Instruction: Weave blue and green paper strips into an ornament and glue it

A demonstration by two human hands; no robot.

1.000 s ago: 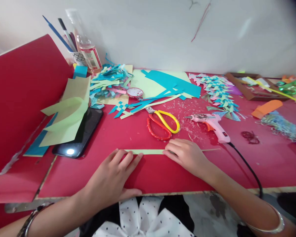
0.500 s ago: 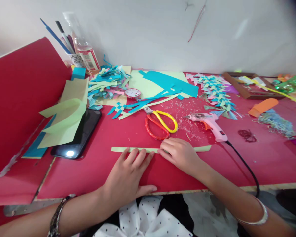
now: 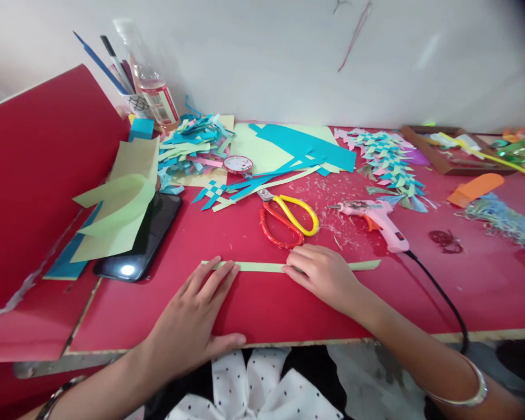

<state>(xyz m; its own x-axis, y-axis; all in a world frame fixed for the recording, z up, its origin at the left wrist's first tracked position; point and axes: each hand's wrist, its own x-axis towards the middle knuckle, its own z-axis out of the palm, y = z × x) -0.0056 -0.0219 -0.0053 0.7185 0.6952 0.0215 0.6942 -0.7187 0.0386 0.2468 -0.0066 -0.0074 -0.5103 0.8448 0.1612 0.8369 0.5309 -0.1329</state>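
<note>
A narrow pale green paper strip (image 3: pixel 260 267) lies crosswise on the red tabletop near its front edge. Flat on the table, my left hand (image 3: pixel 190 318) has its fingers stretched out, with the fingertips pressing on the strip's left end. My right hand (image 3: pixel 321 274) is curled over the strip right of its middle, thumb and fingertips drawn together on the paper; the exact hold is partly hidden. Just beyond my right hand rest scissors (image 3: pixel 289 220) with one red and one yellow handle. A pink glue gun (image 3: pixel 376 219) lies to the right, its black cord running off the front edge.
To the left, a black phone (image 3: pixel 142 239) lies partly under folded paper (image 3: pixel 126 198). Behind are a pile of paper strips (image 3: pixel 192 146), blue sheets (image 3: pixel 310 146), a woven paper piece (image 3: pixel 382 163), a bottle (image 3: pixel 155 93) and a brown tray (image 3: pixel 444 166). An orange paper piece (image 3: pixel 476 189) sits right.
My left hand has slid leftwards along the strip to its left end, uncovering the strip's middle. My right hand stays at its place on the strip. The view has shifted slightly.
</note>
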